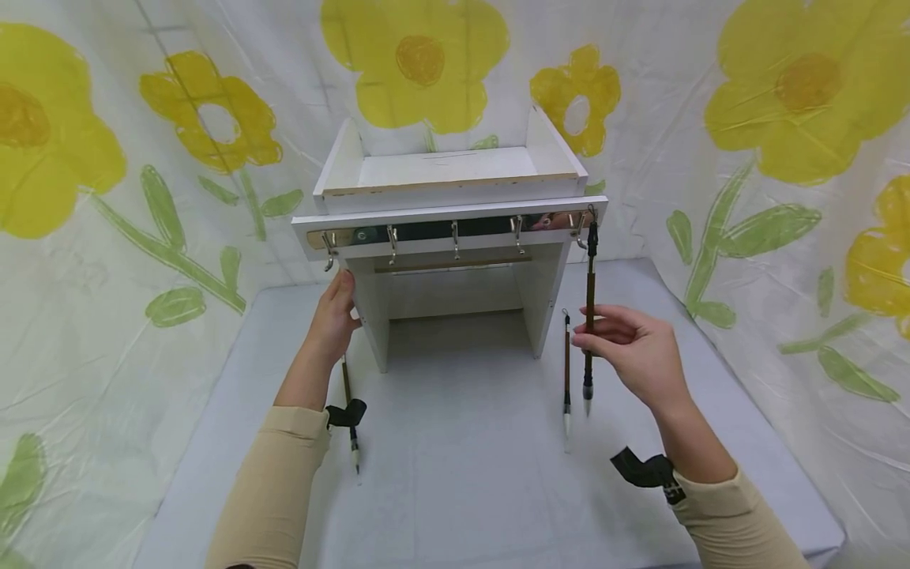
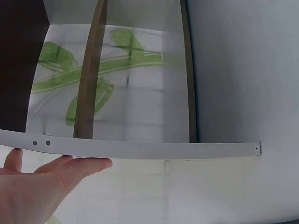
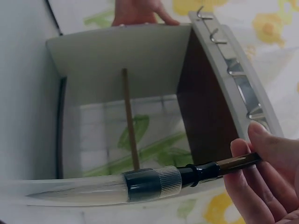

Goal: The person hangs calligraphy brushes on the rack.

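Observation:
My right hand [image 1: 636,352] pinches the dark brown handle of a calligraphy brush [image 1: 591,296] between thumb and fingers. The brush hangs upright, tip down, its top loop right at the rightmost metal hook [image 1: 580,233] of the white shelf [image 1: 543,292]. In the right wrist view a clear cover surrounds the brush's pale bristles [image 3: 79,191]. My left hand [image 1: 334,312] rests against the outside of the shelf's left side panel [image 2: 140,150], fingers extended along it. Several more hooks on the shelf's front rail [image 1: 426,229] carry nothing.
A second brush [image 1: 567,367] lies on the pale tablecloth [image 1: 455,466] just left of the held one. Another brush [image 1: 354,442] lies beside my left forearm, partly hidden by it. A flowered curtain [image 1: 284,118] surrounds the table behind the shelf.

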Demonstrator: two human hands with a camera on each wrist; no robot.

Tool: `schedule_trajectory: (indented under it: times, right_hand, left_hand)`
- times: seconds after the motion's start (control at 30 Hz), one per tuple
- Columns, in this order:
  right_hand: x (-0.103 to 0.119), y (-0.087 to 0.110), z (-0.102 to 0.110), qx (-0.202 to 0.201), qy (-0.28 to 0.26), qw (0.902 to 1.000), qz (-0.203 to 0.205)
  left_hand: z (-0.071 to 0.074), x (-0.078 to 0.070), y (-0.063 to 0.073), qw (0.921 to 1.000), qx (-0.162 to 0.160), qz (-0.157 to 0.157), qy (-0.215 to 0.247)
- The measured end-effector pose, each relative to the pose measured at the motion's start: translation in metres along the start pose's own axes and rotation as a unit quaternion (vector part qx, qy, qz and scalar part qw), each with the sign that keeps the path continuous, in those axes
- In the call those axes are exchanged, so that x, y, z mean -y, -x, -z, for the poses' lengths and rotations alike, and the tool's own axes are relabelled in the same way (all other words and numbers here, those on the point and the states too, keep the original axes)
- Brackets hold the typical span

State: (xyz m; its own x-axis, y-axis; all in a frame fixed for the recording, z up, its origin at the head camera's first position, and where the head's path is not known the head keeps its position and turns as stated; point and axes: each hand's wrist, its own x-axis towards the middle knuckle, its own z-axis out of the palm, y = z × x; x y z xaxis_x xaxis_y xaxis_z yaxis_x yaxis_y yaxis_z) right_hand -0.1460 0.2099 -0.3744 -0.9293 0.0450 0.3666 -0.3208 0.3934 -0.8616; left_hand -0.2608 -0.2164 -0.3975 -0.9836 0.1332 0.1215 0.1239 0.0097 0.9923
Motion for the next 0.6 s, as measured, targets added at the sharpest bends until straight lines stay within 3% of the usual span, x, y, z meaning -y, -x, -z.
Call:
schedule_trajectory:
  times: [0.6]
  right_hand:
    - [0.000,0.003,-0.013,0.038,-0.058,0.9974,-0.016]
  left_hand:
    - [0.001,0.001,-0.003,0.9999,0.006,0.003,0.008]
